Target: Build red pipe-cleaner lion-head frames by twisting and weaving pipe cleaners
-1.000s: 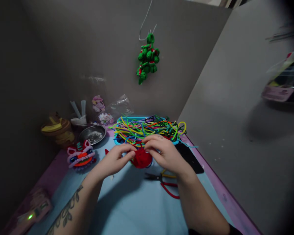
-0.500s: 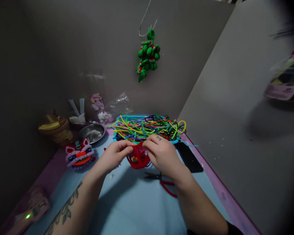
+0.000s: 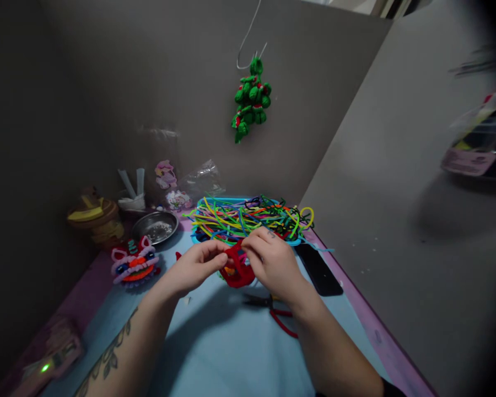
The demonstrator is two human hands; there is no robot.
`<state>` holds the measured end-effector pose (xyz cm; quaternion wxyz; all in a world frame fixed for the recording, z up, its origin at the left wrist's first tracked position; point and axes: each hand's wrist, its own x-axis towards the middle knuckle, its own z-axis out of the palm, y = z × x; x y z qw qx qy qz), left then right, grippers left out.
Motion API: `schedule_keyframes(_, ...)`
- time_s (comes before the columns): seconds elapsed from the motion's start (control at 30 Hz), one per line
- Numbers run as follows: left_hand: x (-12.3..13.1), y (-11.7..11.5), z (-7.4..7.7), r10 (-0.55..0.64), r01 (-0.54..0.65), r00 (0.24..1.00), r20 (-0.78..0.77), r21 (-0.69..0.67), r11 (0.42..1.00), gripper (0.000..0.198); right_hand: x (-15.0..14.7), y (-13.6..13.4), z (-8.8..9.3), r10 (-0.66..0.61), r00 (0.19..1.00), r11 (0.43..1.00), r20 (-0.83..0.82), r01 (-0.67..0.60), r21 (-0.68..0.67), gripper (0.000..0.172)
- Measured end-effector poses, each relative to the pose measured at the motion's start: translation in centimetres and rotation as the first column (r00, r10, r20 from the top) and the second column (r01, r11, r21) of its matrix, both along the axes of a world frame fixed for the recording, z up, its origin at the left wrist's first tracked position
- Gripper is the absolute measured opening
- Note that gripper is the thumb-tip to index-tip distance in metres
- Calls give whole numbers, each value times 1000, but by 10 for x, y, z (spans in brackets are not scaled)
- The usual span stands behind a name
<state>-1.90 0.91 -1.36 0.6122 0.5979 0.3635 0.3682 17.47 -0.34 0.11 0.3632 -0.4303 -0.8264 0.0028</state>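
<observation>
While the left hand (image 3: 200,267) and right hand (image 3: 273,266) both pinch the top of the red pipe-cleaner piece (image 3: 243,274) — over the counter (image 3: 231,353), just in front of the blue tray (image 3: 231,199) — light, even pressure should spare its open gaps from being crushed.

matt red piece (image 3: 240,278), shiny metal dish (image 3: 142,225)

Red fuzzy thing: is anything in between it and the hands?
No, nothing visible is in between. The left hand and right hand both have their fingers on the red fuzzy thing. The scissors lie on the nearer side, the colourful strips behind; neither separates them.
</observation>
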Motion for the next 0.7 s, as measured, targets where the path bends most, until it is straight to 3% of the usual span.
schedule_keyframes(0.33,4,-1,1,6,-6,999,34,22,1000,39,2,1,-1,120,979,988,-162,-134,-75,10)
schedule_keyframes(0.7,5,-3,3,-1,0,1000,20,3,1000,41,2,1,-2,149,984,989,-99,-149,10,12)
